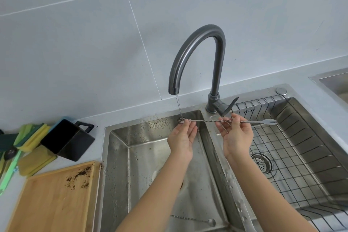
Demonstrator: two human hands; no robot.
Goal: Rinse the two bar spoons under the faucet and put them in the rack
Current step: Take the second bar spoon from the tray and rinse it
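Observation:
A long twisted bar spoon [209, 121] with a fork end lies level across the sink divider, held by both hands. My left hand [182, 137] pinches it just behind the bowl, which sits in the thin water stream from the dark grey faucet [197, 58]. My right hand [238, 133] grips the shaft near the middle, with the fork end sticking out to the right over the wire rack [293, 156]. A second bar spoon [194, 219] lies on the floor of the left sink basin [143, 156], near the bottom edge of the view.
The rack fills the right basin, above a round drain strainer [261, 163]. On the counter to the left lie a wooden board [52, 199] with dark crumbs, a black container [66, 139] on its side, and green and yellow sponges [28, 137]. The faucet handle [228, 106] is just above my right hand.

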